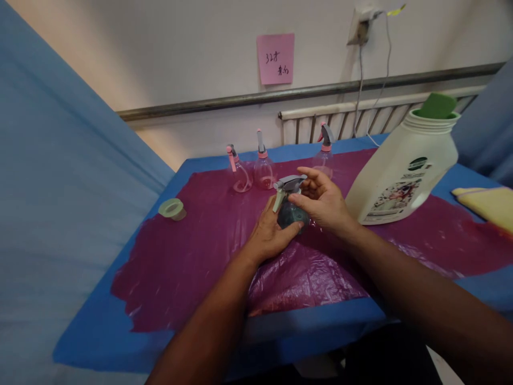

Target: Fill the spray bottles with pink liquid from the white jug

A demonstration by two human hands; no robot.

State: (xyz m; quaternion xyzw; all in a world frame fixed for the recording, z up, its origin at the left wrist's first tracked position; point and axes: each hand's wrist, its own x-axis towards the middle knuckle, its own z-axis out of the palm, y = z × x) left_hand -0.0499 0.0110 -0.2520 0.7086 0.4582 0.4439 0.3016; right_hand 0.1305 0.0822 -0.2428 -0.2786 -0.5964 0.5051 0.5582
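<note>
- From my remote station I saw the left hand [272, 235] wrapped around the rounded body of a spray bottle [293, 218], which was to the left of the cream jug [404, 171].
- I saw the right hand [324, 204], just left of the jug, grasping the same bottle higher up, its thumb and fingers about the neck and grey spray head [289, 184].
- Under the jug I made out a purple plastic sheet [192, 256], creased and shiny, spreading left and right of it over a blue table cover [92, 342] that showed around its edges.
- A green piece [438, 106] stuck up from the jug's mouth.
- Behind and left of the jug I counted three pink-collared bottles: the nearest to it [324, 159], then a middle one [264, 174] and a farther one [241, 177] side by side.
- Well to the jug's left lay a pale green cap [173, 209]; to its right, a yellow cloth [487, 206].
- Beyond the jug rose a pale wall [188, 53] with a metal rail [232, 100], a white radiator [344, 111] and a socket [358, 29] trailing cables.
- Up and left of the jug I noticed a handwritten pink note [276, 59].
- Blue curtains [60, 187] hung on both sides of the jug, the left one far off.
</note>
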